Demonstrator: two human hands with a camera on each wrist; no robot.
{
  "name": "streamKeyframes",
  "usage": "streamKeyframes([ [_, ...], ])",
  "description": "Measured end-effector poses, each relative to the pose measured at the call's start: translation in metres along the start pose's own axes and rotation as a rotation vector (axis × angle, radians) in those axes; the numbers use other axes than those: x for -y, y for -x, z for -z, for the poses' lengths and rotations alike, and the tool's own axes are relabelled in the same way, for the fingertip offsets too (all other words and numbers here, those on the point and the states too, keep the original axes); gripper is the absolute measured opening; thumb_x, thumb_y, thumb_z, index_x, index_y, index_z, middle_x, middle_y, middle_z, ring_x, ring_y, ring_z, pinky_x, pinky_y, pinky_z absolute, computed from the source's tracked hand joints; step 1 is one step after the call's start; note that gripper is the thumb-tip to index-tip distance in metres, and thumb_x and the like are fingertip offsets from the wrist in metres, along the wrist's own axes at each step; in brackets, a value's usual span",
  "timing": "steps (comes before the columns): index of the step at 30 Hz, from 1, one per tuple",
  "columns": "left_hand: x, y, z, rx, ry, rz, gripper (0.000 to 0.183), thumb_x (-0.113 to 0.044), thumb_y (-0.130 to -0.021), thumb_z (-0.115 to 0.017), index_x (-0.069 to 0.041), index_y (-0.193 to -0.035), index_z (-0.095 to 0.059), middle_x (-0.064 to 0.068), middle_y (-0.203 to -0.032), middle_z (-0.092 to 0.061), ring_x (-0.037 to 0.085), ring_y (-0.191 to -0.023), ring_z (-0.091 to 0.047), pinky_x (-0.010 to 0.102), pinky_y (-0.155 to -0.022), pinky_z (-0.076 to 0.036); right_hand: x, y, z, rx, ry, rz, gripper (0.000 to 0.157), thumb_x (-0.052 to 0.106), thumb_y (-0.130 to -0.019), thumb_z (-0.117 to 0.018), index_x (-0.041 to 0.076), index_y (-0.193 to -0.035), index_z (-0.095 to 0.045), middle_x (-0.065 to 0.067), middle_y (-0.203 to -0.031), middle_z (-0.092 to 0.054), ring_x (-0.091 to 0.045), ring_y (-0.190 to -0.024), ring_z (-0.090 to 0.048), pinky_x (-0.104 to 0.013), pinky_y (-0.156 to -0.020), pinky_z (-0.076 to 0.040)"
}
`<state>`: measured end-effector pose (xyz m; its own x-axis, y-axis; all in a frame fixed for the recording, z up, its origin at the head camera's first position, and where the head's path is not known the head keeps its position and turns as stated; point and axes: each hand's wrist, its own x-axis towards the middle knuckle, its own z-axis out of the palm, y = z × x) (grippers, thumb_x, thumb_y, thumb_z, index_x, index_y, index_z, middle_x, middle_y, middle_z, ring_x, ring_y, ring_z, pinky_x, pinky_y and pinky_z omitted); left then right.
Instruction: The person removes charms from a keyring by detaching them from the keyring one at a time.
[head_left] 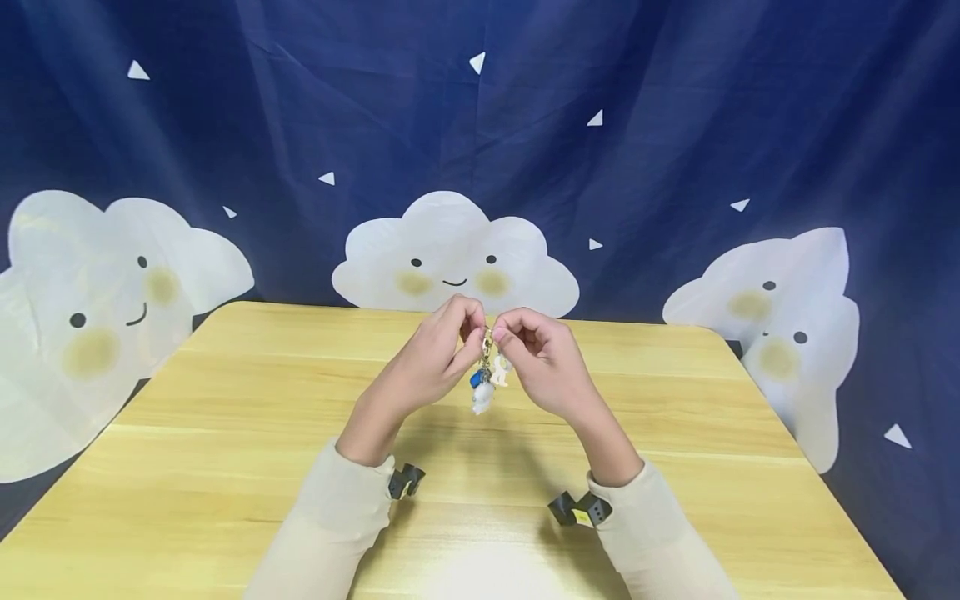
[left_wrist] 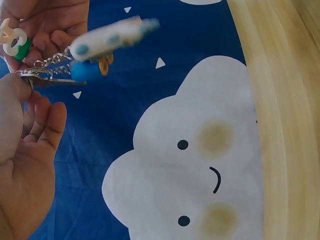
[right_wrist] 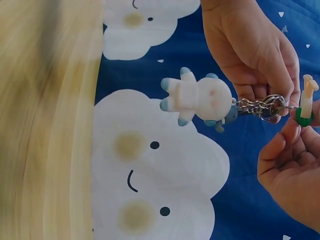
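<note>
Both hands meet over the table and hold a keychain between their fingertips. My left hand (head_left: 429,358) pinches the metal key ring (right_wrist: 274,106) with thumb and forefinger. Just beside it, my right hand (head_left: 551,362) pinches the ring's other side, close to a small peach-and-white charm (right_wrist: 308,97) with a green base. From short chains (left_wrist: 52,60) hang a white animal figurine (right_wrist: 200,97) with blue feet and a blue charm (left_wrist: 84,71). A thin flat metal piece (left_wrist: 62,81) also hangs at the ring. The fingers partly hide the ring.
A light wood table (head_left: 480,467) lies under the hands. Behind it hangs a dark blue curtain (head_left: 420,108) printed with white clouds and small triangles. Black wrist cameras (head_left: 579,508) sit on the cuffs of the pale sleeves (head_left: 322,517).
</note>
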<state>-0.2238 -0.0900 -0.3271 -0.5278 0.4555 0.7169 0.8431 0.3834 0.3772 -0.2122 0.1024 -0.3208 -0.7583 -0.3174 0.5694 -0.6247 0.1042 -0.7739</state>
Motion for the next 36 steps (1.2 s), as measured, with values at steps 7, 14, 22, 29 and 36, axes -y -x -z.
streamKeyframes([
  [7,0.001,0.0,-0.001,-0.014,-0.004,-0.019,0.006,0.0,-0.093,-0.048,-0.003,-0.099,-0.048,0.006,-0.085,-0.046,0.02,-0.074,-0.048,0.026,-0.065,-0.042,0.0,0.0,0.0,-0.004,0.006,-0.013,0.012,0.003,-0.101,-0.059,-0.002,-0.092,-0.067,-0.006,-0.076,-0.055,-0.015,-0.064,-0.044,-0.022,-0.056,-0.035],
  [14,-0.001,0.0,0.0,-0.007,-0.004,-0.006,0.006,-0.001,-0.091,-0.049,-0.003,-0.096,-0.048,0.004,-0.083,-0.044,0.014,-0.072,-0.042,0.025,-0.061,-0.038,0.002,0.001,0.003,0.002,0.029,-0.038,0.013,0.0,-0.099,-0.057,0.001,-0.092,-0.068,-0.006,-0.075,-0.054,-0.016,-0.064,-0.044,-0.023,-0.056,-0.036],
  [22,-0.002,-0.002,-0.002,-0.02,-0.071,-0.112,0.007,0.004,-0.094,-0.05,-0.002,-0.098,-0.051,0.006,-0.084,-0.047,0.016,-0.077,-0.044,0.025,-0.065,-0.041,0.003,0.0,0.009,0.005,0.05,-0.09,0.015,0.001,-0.099,-0.055,0.002,-0.092,-0.069,-0.007,-0.07,-0.051,-0.017,-0.058,-0.04,-0.025,-0.051,-0.034],
  [29,-0.005,-0.002,-0.002,-0.002,-0.106,-0.099,0.005,0.003,-0.1,-0.052,0.0,-0.104,-0.052,0.007,-0.089,-0.051,0.019,-0.082,-0.048,0.027,-0.07,-0.045,0.001,-0.002,0.013,-0.005,0.088,-0.109,0.015,0.001,-0.099,-0.056,0.002,-0.091,-0.069,-0.006,-0.074,-0.055,-0.017,-0.06,-0.042,-0.025,-0.052,-0.036],
  [36,-0.005,-0.001,-0.001,-0.036,-0.047,-0.074,0.007,0.0,-0.104,-0.055,0.002,-0.107,-0.049,0.011,-0.095,-0.052,0.02,-0.084,-0.049,0.028,-0.073,-0.047,0.002,-0.002,0.017,-0.03,0.13,-0.069,0.011,0.001,-0.098,-0.061,0.003,-0.091,-0.069,-0.006,-0.075,-0.058,-0.018,-0.061,-0.047,-0.024,-0.054,-0.039],
])
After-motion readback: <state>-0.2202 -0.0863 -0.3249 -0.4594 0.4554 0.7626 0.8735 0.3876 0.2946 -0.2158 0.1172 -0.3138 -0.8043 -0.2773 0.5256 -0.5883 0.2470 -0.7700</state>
